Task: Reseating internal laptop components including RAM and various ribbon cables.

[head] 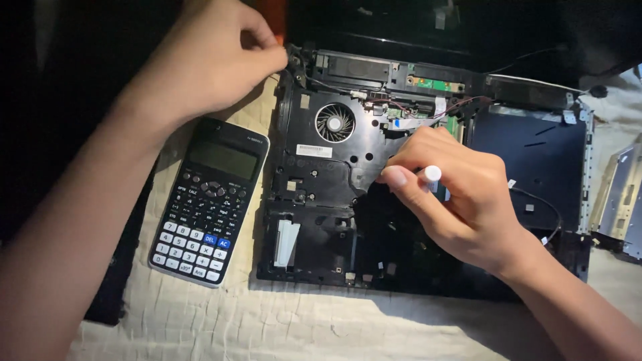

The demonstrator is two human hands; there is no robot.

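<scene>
An opened black laptop base (314, 200) lies on a pale cloth, its round cooling fan (334, 123) and a green circuit strip (435, 85) exposed. My left hand (207, 60) pinches the top left corner of the base near the hinge. My right hand (455, 194) is closed around a thin tool with a white rounded end (433, 174), held upright over the middle of the base; the tool's tip is hidden by my fingers.
A dark scientific calculator (207, 200) lies on the cloth (267, 321) just left of the laptop base. A silver metal drive or bracket (622, 200) sits at the right edge. Loose thin wires (542, 207) run across the right part of the base.
</scene>
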